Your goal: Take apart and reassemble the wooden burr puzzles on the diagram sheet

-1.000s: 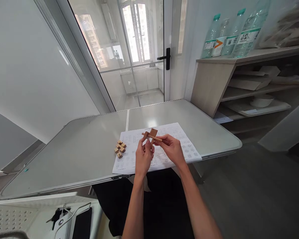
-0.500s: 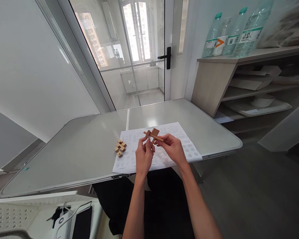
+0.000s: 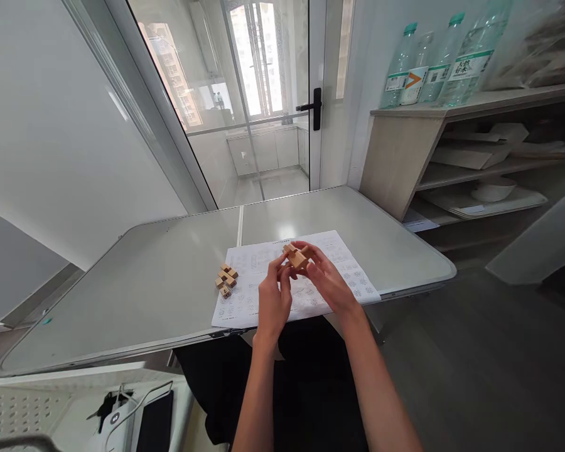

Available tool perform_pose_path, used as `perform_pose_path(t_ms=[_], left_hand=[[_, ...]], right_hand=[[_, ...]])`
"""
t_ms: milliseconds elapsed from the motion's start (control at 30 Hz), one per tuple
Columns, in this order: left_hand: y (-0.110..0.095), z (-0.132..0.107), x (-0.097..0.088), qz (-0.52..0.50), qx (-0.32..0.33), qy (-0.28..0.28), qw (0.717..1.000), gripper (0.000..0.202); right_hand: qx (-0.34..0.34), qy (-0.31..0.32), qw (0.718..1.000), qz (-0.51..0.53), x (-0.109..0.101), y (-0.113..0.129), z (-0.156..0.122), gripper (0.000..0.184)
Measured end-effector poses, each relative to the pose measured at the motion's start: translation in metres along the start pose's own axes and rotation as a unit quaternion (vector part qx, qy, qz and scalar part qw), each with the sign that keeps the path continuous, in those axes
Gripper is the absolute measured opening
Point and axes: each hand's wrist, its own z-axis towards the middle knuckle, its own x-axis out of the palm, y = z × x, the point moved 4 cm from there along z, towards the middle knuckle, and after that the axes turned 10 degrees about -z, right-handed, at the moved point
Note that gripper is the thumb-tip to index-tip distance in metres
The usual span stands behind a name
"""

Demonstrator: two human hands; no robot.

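Above the printed sheet (image 3: 249, 307), a small cluster of interlocking wooden puzzle pieces (image 3: 296, 257) is held between both hands. My left hand (image 3: 274, 295) grips its left side with thumb and fingertips. My right hand (image 3: 327, 276) is closed around the right side, fingers curled over the back and the thumb at the front. The fingers hide part of the cluster. Several loose notched wooden pieces (image 3: 227, 276) lie grouped on the left edge of the sheet; one shows a dark mark on its end.
The sheet lies on a grey folding table (image 3: 179, 270) at its front edge. A white basket (image 3: 70, 376) with a phone (image 3: 155, 424) and a cable stands at lower left. On the right, a wooden shelf unit (image 3: 400, 144) carries plastic bottles (image 3: 445, 69). A glass door (image 3: 277, 150) stands behind the table.
The wooden cluster has been turned in the hands; its long stick and flat face no longer point the same way. My right hand has moved up and wrapped further around it.
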Motion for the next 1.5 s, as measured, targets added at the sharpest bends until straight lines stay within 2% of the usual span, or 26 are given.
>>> perform_pose_path(t_ms=[100, 267, 433, 667, 833, 1100, 1200, 1300, 1433, 1500], left_hand=[[-0.002, -0.001, 0.004, 0.011, 0.034, 0.032, 0.999, 0.035], [-0.005, -0.003, 0.008, 0.019, 0.053, 0.048, 0.997, 0.034], [-0.008, -0.004, 0.01, -0.003, 0.031, 0.02, 0.999, 0.039], [-0.013, -0.003, 0.007, -0.001, 0.021, -0.015, 1.0, 0.036], [-0.01, -0.002, 0.008, -0.005, -0.001, -0.006, 1.0, 0.038], [-0.003, -0.002, 0.009, -0.06, -0.032, -0.001, 0.998, 0.042], [-0.001, -0.001, 0.009, -0.056, -0.043, 0.0, 0.998, 0.042], [0.003, 0.0, 0.008, -0.042, -0.061, -0.01, 0.997, 0.045], [0.008, 0.001, 0.004, -0.059, -0.086, -0.004, 0.995, 0.052], [0.013, 0.002, -0.002, -0.065, -0.095, -0.004, 0.993, 0.055]], right_hand=[[0.0, -0.015, 1.0, -0.013, -0.001, 0.001, 0.0, 0.065], [-0.013, -0.022, 1.0, 0.015, -0.002, 0.001, 0.0, 0.061], [-0.018, -0.045, 0.998, 0.027, 0.001, -0.002, 0.002, 0.055], [-0.017, -0.012, 1.0, 0.019, 0.005, -0.006, 0.002, 0.053], [-0.001, 0.02, 1.0, 0.0, 0.003, -0.006, 0.001, 0.056], [0.011, 0.033, 0.999, 0.018, 0.0, -0.006, 0.0, 0.055], [0.027, 0.017, 0.999, 0.02, 0.001, -0.009, 0.001, 0.054], [0.073, -0.002, 0.995, 0.065, 0.003, -0.018, 0.004, 0.048], [0.154, -0.1, 0.965, 0.189, -0.004, -0.04, 0.008, 0.042], [0.172, -0.144, 0.945, 0.236, -0.01, -0.05, 0.011, 0.04]])
